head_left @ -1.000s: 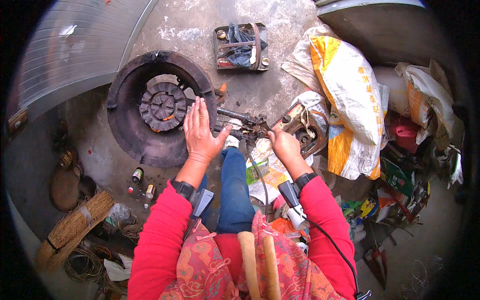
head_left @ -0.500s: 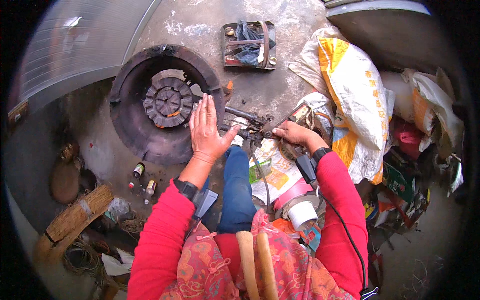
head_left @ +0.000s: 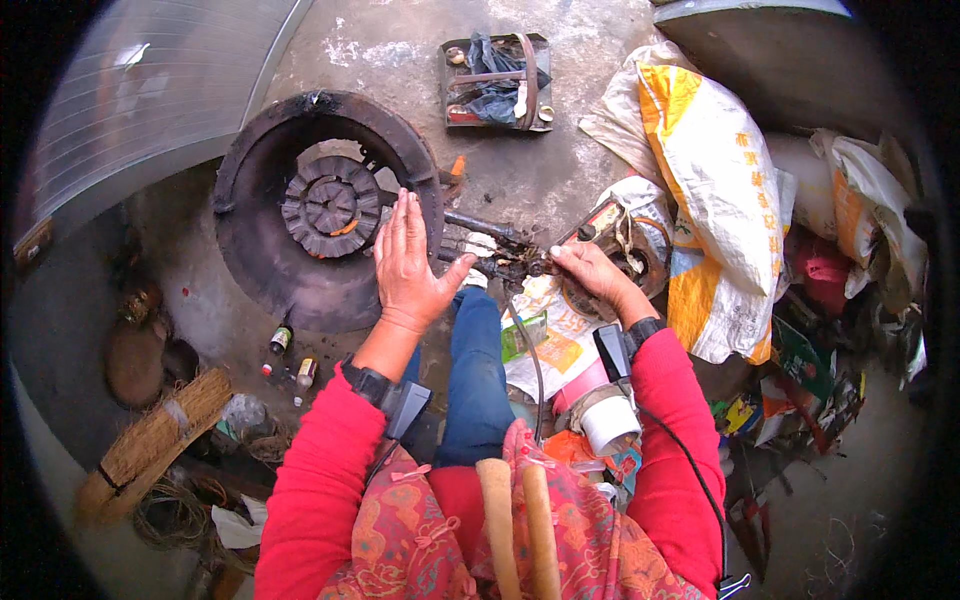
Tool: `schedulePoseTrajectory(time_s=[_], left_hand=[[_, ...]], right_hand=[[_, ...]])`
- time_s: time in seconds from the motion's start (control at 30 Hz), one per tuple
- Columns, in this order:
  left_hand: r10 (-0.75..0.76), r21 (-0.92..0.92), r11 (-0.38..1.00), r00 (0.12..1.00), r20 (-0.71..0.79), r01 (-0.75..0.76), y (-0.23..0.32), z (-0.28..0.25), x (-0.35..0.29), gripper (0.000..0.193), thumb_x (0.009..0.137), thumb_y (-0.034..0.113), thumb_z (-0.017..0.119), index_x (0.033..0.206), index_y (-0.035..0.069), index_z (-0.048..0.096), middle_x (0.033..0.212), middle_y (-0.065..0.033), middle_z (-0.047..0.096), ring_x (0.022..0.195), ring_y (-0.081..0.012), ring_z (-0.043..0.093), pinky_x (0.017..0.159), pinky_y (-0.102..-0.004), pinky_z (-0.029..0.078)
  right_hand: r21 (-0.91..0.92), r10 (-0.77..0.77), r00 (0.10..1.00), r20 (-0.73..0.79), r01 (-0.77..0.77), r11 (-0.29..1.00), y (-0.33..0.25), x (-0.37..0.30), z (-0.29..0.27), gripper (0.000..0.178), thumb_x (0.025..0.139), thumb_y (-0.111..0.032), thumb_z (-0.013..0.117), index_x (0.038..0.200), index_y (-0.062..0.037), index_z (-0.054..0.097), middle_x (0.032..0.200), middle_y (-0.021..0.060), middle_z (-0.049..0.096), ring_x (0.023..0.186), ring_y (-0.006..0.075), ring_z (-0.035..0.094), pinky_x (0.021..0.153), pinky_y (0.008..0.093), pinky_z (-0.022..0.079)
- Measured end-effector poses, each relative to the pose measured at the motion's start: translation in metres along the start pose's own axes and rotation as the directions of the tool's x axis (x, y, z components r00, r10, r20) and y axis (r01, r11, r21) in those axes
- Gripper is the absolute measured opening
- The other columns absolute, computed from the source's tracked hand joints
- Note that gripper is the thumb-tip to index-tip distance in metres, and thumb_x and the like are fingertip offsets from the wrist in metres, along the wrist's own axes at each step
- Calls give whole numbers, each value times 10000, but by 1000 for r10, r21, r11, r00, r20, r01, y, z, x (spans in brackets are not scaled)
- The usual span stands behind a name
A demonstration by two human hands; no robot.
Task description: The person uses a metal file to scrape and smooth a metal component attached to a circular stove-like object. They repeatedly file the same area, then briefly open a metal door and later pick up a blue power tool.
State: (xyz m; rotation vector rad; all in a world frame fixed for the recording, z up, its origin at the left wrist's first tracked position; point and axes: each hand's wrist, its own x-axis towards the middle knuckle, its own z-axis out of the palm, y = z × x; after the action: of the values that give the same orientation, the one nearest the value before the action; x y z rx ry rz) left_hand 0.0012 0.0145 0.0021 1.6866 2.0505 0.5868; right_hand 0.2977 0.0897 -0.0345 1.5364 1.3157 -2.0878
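Note:
A large blackened round gas stove (head_left: 262, 275) stands on the floor at the left, with a ringed burner (head_left: 331, 207) in its middle. My left hand (head_left: 410, 265) is held flat over the stove's right rim, fingers stretched out and thumb spread; it holds nothing. From the stove, dark gas pipes (head_left: 478, 226) run right to a grimy valve (head_left: 525, 262). At that valve my right hand (head_left: 600, 280) has thumb and fingers pinched on its right end; the gripped part is mostly hidden. A thin hose (head_left: 530, 345) hangs below the valve.
A metal carrier (head_left: 490, 105) with black plastic stands beyond the pipes. White-and-yellow woven sacks (head_left: 715, 190) lie at the right, above piled scraps. Small bottles (head_left: 280, 339) and a straw broom (head_left: 165, 435) lie at the lower left. A white cylinder (head_left: 608, 425) sits near my right forearm.
My right hand has shifted slightly right and turned at the valve, its fingers still closed there. My left hand stays open by the stove rim, almost unmoved.

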Motion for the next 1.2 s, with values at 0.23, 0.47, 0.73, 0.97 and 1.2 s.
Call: schedulePoseTrajectory(time_s=[0.23,0.47,0.73,0.97,1.2], left_hand=[[0,12,1000,1000,12,-1,0,-2,0,943,795,574,573,1425,-38,229,1449,-227,310,1285,-371,372,1049,-437,280],[2,-6,1000,1000,3,-2,-1,-1,0,944,797,583,567,1426,-35,229,1447,-230,310,1291,-373,364,1055,-438,273],[16,-1,1000,1000,-6,-16,0,0,0,954,797,599,558,1423,-42,231,1437,-238,322,1280,-380,377,1045,-438,293],[-1,-11,1000,1000,-3,1,-4,5,-2,945,773,573,588,1415,-36,255,1426,-223,340,1286,-353,370,1054,-448,273],[-20,-138,990,1000,2,20,-10,6,-4,879,830,534,553,1418,-42,246,1420,-239,349,1287,-361,377,1057,-424,287]], right_hand=[[-383,-159,970,-183,79,920,-3,-2,10,475,901,-441,509,802,8,627,698,225,594,680,371,589,669,437,455],[-722,-158,937,-312,-125,681,-29,-24,25,445,889,-454,508,816,-31,628,760,218,632,764,399,621,675,489,483],[-775,-151,966,-211,-71,627,-32,-8,19,439,890,-457,495,825,-45,631,759,203,638,781,385,627,693,489,489],[-469,-302,917,-261,153,870,-26,-9,11,446,904,-451,493,805,-30,598,737,219,600,750,407,598,649,455,458],[-342,-246,844,-476,80,936,2,-60,45,443,908,-439,496,798,-21,595,741,243,588,751,437,579,649,484,441]])
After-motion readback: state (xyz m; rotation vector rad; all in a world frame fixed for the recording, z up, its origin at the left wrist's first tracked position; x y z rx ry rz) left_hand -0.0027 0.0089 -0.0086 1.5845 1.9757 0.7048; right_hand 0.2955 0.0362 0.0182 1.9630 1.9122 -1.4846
